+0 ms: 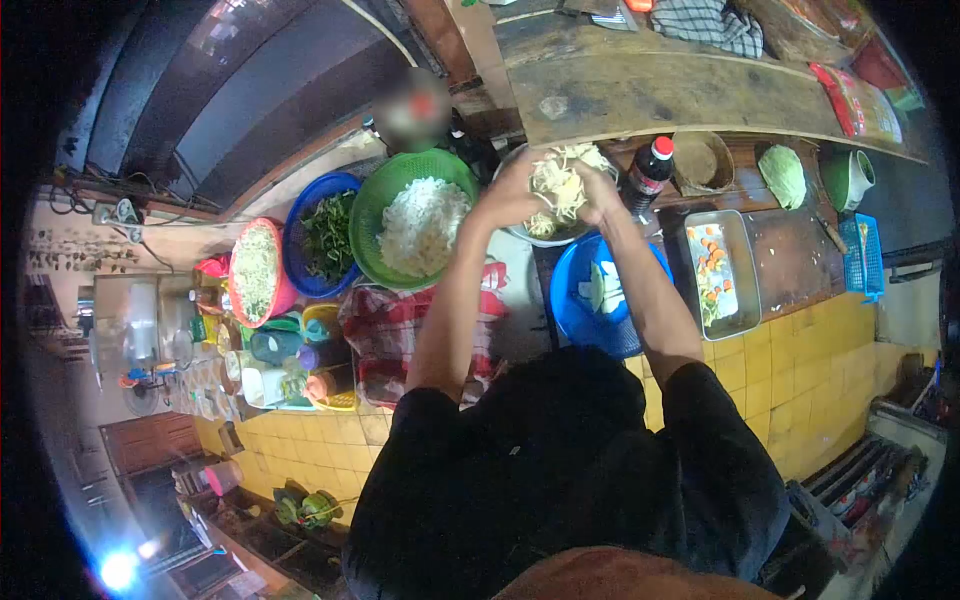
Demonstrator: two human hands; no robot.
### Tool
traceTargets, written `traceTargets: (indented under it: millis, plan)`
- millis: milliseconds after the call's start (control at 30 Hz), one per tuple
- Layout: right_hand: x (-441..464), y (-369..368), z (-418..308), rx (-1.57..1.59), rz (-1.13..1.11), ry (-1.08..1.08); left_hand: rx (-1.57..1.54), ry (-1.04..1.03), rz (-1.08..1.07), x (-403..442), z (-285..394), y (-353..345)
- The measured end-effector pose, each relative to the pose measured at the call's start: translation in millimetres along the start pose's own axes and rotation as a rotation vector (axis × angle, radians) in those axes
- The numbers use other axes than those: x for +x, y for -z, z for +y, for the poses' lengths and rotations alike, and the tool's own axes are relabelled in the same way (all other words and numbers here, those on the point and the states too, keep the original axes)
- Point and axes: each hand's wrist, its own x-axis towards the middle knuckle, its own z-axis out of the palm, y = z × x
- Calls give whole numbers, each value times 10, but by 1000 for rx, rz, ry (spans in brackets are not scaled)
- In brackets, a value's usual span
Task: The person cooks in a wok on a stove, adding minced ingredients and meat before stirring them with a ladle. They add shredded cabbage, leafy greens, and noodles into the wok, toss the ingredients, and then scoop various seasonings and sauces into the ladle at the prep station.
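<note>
I have a plain black shirt (520, 480) on the body below my camera, its sleeves short and loose, the left sleeve (430, 412) and the right sleeve (697, 400) ending around the elbows. I see both forearms uncovered, down to the bare left hand (506, 203) and right hand (602, 192). A tiny pale fleck (514, 451) shows on the shirt; from here I can't tell whether it is print or lint. The fabric's folds mostly sink into shadow.

You're in a kitchen. Baskets of greens (327, 236) and white food (424, 226) line your tiled desk (785, 365).
</note>
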Motion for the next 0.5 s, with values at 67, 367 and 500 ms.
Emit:
traceTargets:
  millis: [67,367,500]
  plan:
    - [-21,-17,-97,61,118,-32,15,17,61,-48,-154,50]
    - [-343,-409,-441,355,-209,4,-168,281,106,20,-940,-889]
    - [-631,-382,-413,409,-273,38,194,370,34,157,-1549,-1249]
